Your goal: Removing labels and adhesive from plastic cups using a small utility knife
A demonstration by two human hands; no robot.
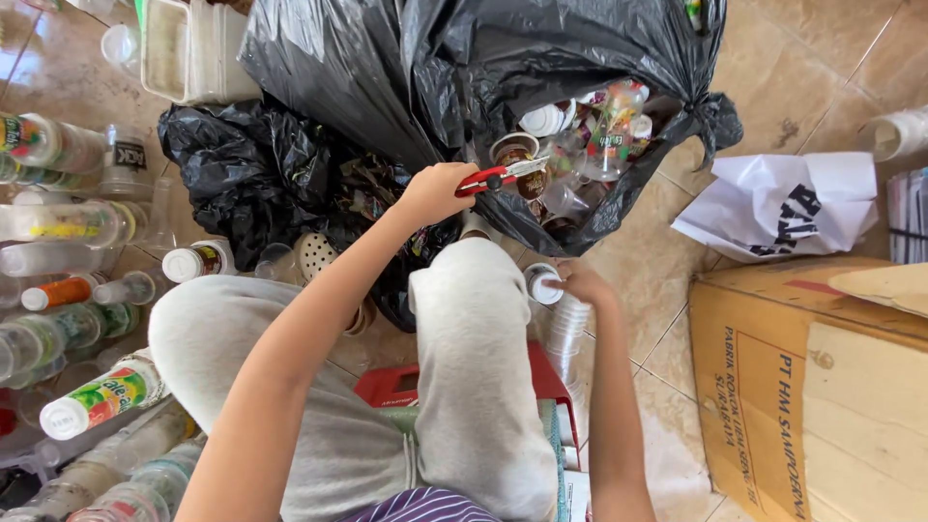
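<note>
Red utility knife (498, 177) gripped in left hand (432, 193), blade at mouth of black trash bag (406, 68) full of cups, bottles. Right hand (578, 283) closed on stack of clear plastic cups (563, 333) beside right knee. Left — plastic bottles (68, 290) crowd tile floor; right — cardboard box (812, 387), white plastic bag (783, 203).

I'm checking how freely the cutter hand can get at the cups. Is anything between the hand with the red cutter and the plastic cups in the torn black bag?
Nothing visible does. The left hand holds the red cutter right at the tear in the black bag, its tip at the plastic cups. The right hand grips a stack of clear cups lower down, aside.
</note>
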